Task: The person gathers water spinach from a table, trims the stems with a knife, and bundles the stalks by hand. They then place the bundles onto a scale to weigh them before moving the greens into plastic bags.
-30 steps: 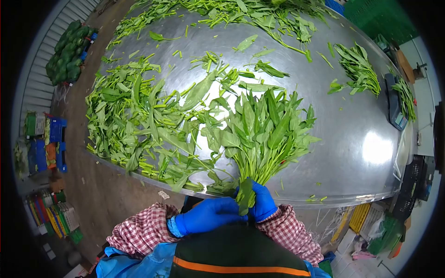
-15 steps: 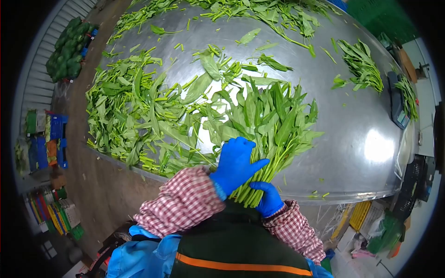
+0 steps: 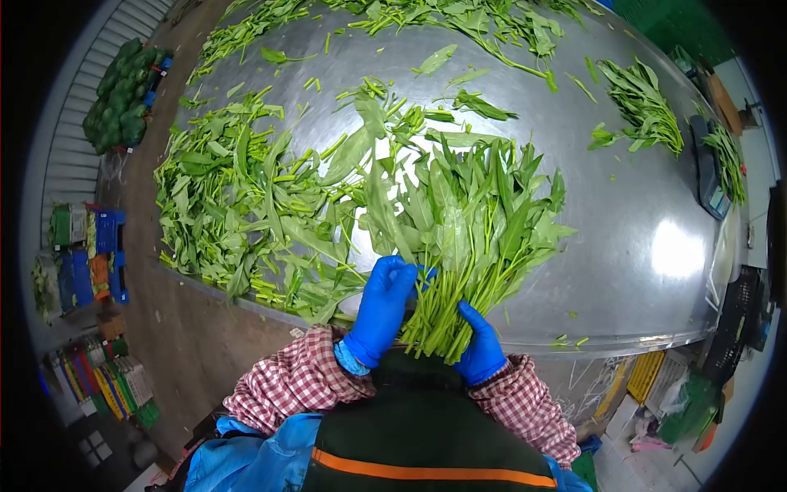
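A thick bunch of water spinach (image 3: 484,221) leans over the near edge of the metal table, leaves away from me and cut stems toward me. My right hand (image 3: 480,344), in a blue glove, is wrapped round the stems from the right and below, its thumb on top. At the left side of the bunch, my gloved left hand (image 3: 384,305) has its fingers pinched together. A long leaf (image 3: 382,209) runs up from its fingertips. Blue glove tips show between the stems beside it.
Loose water spinach (image 3: 221,189) is heaped on the left of the metal table (image 3: 590,271). More greens (image 3: 467,20) lie along the far side. A smaller bunch (image 3: 643,107) rests at the right, near a dark scale (image 3: 709,168). Blue crates (image 3: 106,230) stand on the floor at left.
My left hand has come off the top of the stems to the bunch's left side, its fingers now pinched at a long leaf. My right hand still holds the bunch, which has spread slightly.
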A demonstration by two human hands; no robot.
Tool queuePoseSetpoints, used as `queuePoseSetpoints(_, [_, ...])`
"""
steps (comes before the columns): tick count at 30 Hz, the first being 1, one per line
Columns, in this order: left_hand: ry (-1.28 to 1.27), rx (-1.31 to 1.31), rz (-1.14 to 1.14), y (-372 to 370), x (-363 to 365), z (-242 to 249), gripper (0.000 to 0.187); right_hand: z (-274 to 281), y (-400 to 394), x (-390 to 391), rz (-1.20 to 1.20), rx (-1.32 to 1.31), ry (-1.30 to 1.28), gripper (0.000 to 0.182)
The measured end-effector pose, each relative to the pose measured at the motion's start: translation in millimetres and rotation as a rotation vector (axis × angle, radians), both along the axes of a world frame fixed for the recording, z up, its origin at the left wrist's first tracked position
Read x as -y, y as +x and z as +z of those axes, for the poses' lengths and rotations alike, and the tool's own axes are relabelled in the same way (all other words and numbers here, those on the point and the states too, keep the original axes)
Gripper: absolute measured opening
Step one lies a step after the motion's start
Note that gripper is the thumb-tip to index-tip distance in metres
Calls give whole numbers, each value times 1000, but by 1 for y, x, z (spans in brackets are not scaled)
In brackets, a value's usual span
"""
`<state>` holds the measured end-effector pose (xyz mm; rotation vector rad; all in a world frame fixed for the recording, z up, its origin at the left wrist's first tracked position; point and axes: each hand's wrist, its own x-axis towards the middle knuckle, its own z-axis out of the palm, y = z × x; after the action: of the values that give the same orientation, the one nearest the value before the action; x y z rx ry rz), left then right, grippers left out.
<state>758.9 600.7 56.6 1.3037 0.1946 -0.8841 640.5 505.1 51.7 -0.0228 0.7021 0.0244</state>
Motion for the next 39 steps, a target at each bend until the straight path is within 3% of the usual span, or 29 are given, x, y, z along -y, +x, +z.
queuePoseSetpoints(3, [-152,-187,144,-12,7,10,10,-9,1,-5,-16,16,24,43])
queuePoseSetpoints(6, [-158,-164,179,-23,2,8,10,0,6,-1,112,-63,-72,40])
queuePoseSetpoints(11, [-211,-270,103,-40,-12,20,16,-40,-12,-1,182,-147,-169,35])
queuePoseSetpoints(13, [-340,-437,-278,-43,-25,30,22,-42,-15,3,252,-146,-209,33])
queuePoseSetpoints(14, [-245,-514,-450,-43,-29,42,23,-44,-15,4,231,-142,-203,33])
queuePoseSetpoints(15, [-245,-513,-448,-37,-31,60,23,-46,-14,5,210,-136,-196,33])
queuePoseSetpoints(17, [-140,-448,-672,-13,-38,84,22,-50,-15,5,166,-129,-177,34])
queuePoseSetpoints(18, [44,67,-646,5,-53,68,24,-51,-16,5,140,-125,-167,34])
queuePoseSetpoints(20, [252,408,-112,54,-34,73,33,-42,-15,5,66,-96,-92,36])
queuePoseSetpoints(22, [919,1617,-50,101,-35,56,37,-32,-13,3,88,-110,-105,36])
queuePoseSetpoints(23, [912,1622,-49,98,-29,49,37,-31,-12,2,101,-131,-120,36])
queuePoseSetpoints(25, [489,1254,-315,72,-2,35,38,-28,-13,1,93,-120,-93,39])
queuePoseSetpoints(27, [478,1349,-555,42,32,-4,32,-18,-9,2,117,-117,-101,43])
queuePoseSetpoints(29, [501,995,-613,32,57,-31,24,-20,-14,1,144,-98,-91,45])
queuePoseSetpoints(33, [295,796,-427,28,47,-35,15,-11,-17,6,100,-82,-15,45])
queuePoseSetpoints(35, [241,1256,-203,31,30,-18,17,-13,-16,7,-1,-96,99,50])
queuePoseSetpoints(37, [5,268,-199,20,4,29,21,-13,-12,6,-41,-63,105,47])
queuePoseSetpoints(39, [-261,-130,-132,23,-18,61,21,-17,-13,4,-16,-87,92,45])
